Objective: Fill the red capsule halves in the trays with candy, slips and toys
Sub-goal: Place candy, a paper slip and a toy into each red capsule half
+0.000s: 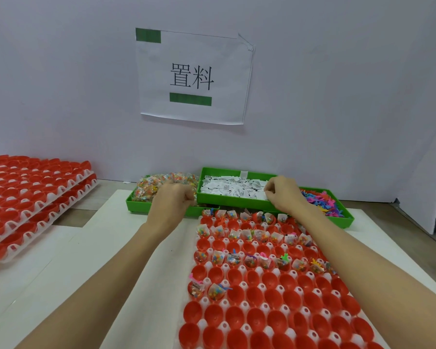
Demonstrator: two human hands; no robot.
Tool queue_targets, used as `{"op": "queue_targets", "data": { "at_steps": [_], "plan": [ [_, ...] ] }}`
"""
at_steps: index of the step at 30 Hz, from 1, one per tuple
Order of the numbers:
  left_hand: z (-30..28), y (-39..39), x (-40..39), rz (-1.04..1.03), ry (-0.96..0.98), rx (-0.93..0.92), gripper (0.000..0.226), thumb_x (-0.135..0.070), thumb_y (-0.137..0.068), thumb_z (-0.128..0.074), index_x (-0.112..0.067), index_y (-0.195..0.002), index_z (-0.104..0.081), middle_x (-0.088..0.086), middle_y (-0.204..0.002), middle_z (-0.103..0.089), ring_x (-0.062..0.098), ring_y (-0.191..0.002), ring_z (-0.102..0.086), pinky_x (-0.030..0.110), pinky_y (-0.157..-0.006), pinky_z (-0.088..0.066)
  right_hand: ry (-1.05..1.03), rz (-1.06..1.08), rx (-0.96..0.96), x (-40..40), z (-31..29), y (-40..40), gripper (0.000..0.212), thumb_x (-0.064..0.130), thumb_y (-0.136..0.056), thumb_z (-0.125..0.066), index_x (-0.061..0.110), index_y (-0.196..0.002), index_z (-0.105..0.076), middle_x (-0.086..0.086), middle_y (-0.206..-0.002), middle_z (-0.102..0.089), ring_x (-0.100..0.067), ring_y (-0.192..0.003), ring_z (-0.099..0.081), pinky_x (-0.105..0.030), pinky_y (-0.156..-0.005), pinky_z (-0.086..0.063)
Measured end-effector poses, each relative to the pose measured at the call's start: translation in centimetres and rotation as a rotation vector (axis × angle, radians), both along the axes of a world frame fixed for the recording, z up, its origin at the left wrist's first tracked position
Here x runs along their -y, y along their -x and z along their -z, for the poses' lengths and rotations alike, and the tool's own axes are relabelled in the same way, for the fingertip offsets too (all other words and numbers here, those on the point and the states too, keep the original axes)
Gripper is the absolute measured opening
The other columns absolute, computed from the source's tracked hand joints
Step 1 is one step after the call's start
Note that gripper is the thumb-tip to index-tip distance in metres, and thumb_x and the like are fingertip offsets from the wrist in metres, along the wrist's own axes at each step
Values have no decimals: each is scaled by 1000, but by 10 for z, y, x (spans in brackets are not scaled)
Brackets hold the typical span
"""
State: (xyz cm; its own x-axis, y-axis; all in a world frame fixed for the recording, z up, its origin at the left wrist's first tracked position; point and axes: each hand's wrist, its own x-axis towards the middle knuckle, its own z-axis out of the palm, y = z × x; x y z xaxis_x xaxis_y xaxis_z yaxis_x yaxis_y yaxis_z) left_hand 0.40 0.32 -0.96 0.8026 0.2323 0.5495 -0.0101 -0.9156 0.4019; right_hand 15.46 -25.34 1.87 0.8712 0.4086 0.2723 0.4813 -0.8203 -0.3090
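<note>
Fingers of both hands are curling into the supplies, left hand [173, 197] gathering candy packets [161, 183], right hand [283, 195] pinching paper slips [232, 188], restocking for the red cups [257, 295] directly below.

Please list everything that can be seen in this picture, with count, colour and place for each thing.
work tray of capsule halves: one, white with red halves, front centre; far rows partly filled, near rows empty
stacked trays of capsule halves: at least two, white and red, left
candy packets: many, multicoloured, in the left green bin
paper slips: many, white, in the middle green bin
toys: many, mixed colours, in the right green bin
paper sign: one, white with green tape, on the wall
left hand: at the candy, grip unclear
right hand: fingers curled at the slips
</note>
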Motion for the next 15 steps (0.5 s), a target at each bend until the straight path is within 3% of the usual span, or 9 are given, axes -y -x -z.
{"op": "queue_targets", "data": {
  "at_steps": [5,8,10,15],
  "plan": [
    [-5,5,-3,-8,147,110,4,-15,-88,-80,-12,-88,-83,0,-85,-78,22,-83,-61,44,-91,-49,-50,-12,-35,1,0,2,14,4,-96,-61,3,-99,-74,-8,-101,-74,-16,-83,-61,-34,-84,-56],
    [-10,14,3,-86,321,193,6,-14,-94,-73,-9,-92,-76,0,-85,-73,15,-79,-62,41,-81,-55,-73,-19,-58,1,-1,3,11,6,-92,-64,10,-84,-71,-3,-91,-72,-7,-69,-58,-23,-67,-50],
    [-13,29,13,-99,477,225,5,-13,-95,-71,-9,-91,-71,1,-85,-73,13,-79,-67,34,-76,-57,-104,-23,-74,2,-1,3,22,7,-91,-67,19,-73,-64,5,-81,-66,-1,-66,-55,-16,-58,-42],
    [-11,89,60,157,865,198,9,-6,-94,-71,-13,-99,-68,5,-79,-77,18,-70,-73,22,-66,-58,-217,-28,-134,7,-1,1,14,17,-91,-75,19,-79,-69,8,-80,-65,0,-71,-57,-12,-58,-39]
  ]
}}
